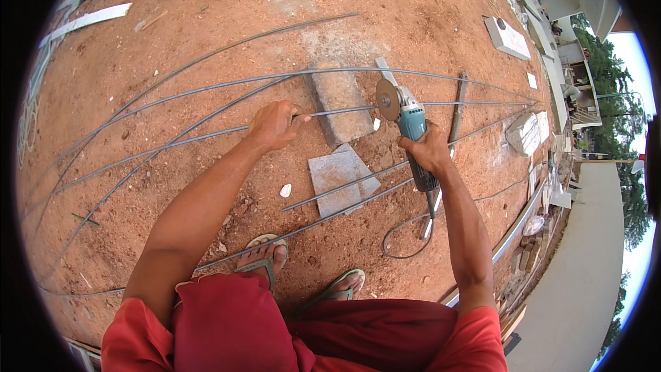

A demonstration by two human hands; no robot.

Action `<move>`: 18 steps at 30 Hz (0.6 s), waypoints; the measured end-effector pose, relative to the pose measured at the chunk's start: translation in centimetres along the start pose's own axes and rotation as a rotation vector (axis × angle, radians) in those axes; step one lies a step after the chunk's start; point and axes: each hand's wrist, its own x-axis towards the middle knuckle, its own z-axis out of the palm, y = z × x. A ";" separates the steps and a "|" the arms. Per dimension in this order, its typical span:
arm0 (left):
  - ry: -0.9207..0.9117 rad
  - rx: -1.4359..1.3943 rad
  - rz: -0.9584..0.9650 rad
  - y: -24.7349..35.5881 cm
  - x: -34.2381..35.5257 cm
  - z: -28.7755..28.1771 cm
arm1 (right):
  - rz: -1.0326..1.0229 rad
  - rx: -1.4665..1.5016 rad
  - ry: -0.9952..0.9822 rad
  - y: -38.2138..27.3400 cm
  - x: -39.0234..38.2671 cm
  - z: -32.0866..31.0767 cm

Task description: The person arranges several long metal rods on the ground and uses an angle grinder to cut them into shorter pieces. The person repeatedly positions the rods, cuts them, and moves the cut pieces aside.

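My right hand (428, 147) is wrapped round the body of a teal and black angle grinder (412, 122). Its round cutting disc (387, 99) stands close to a thin grey steel rod (344, 111); I cannot tell whether they touch. To the left, my left hand (274, 126) is closed on that same rod. Beneath the rod lies a rough oblong concrete block (339, 96), and a second rod (241, 83) crosses its far end. Flat grey tile pieces (336, 178) rest on the soil nearer my feet.
More long rods (330, 215) curve across the reddish dirt, one passing beside my sandalled feet (265, 256). The grinder's cord (387, 248) loops on the ground. White blocks (525, 133) and a wooden stick (458, 107) lie right; white strips (86, 23) lie far left.
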 end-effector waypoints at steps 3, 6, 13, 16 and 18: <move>0.064 0.004 0.056 -0.8 0.1 0.6 | -0.027 0.002 0.031 0.1 0.0 0.2; 0.078 0.026 0.043 -1.4 0.4 1.1 | -0.059 -0.001 0.067 0.4 0.0 0.6; 0.031 0.010 0.049 -0.1 0.1 0.3 | -0.023 0.017 0.023 0.7 0.0 0.3; 0.086 0.034 0.069 -0.8 0.0 0.7 | -0.027 0.025 0.023 0.3 0.0 0.6; 0.149 0.033 0.110 -1.2 0.0 1.0 | -0.022 0.029 0.021 0.3 0.0 0.6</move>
